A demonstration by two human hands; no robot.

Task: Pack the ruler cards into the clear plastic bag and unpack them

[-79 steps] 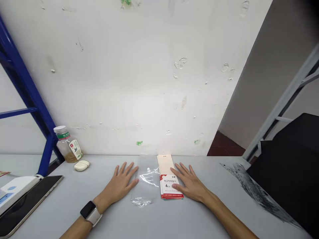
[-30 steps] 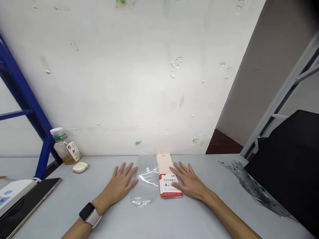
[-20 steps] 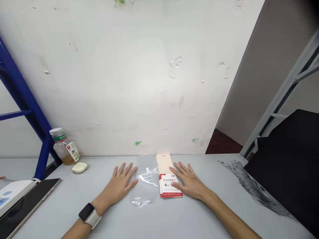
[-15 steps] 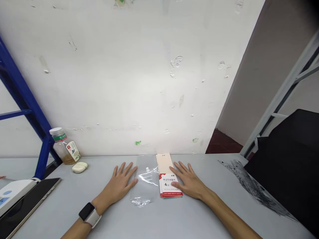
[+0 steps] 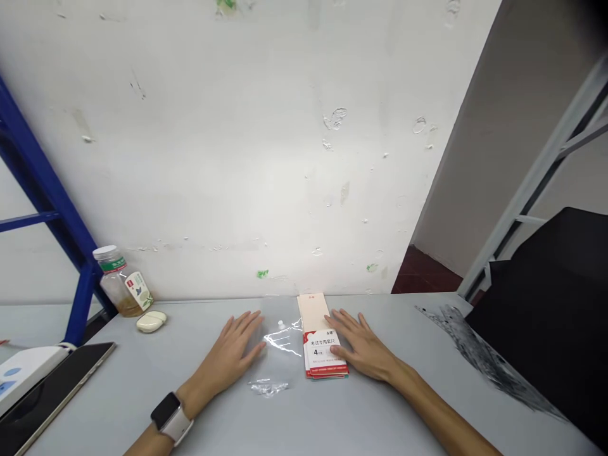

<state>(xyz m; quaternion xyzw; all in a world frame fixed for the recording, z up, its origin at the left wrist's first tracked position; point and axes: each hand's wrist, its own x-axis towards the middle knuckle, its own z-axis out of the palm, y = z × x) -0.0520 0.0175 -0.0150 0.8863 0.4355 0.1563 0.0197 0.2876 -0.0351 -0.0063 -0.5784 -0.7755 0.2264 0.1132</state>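
A clear plastic pouch (image 5: 276,354) with a small white button lies flat on the grey table (image 5: 304,424). Right beside it is a cream and red card pack (image 5: 325,352) with Chinese print and a "4" on it. My left hand (image 5: 232,351), a watch on its wrist, rests palm down with fingers spread, its fingertips at the pouch's left edge. Over the pack's right edge lie the thumb and fingertips of my right hand (image 5: 358,345), which is also flat and spread. Neither hand grips anything.
At the left stand a lidded jar (image 5: 126,285) and a cream oval case (image 5: 151,321). Nearer are a dark tablet-like device (image 5: 57,386) and a white box (image 5: 28,373). A white wall rises behind the table. Black fabric (image 5: 546,304) hangs at the right.
The fingers of my left hand have drawn slightly closer together and shifted a little to the right. My right hand has barely moved.
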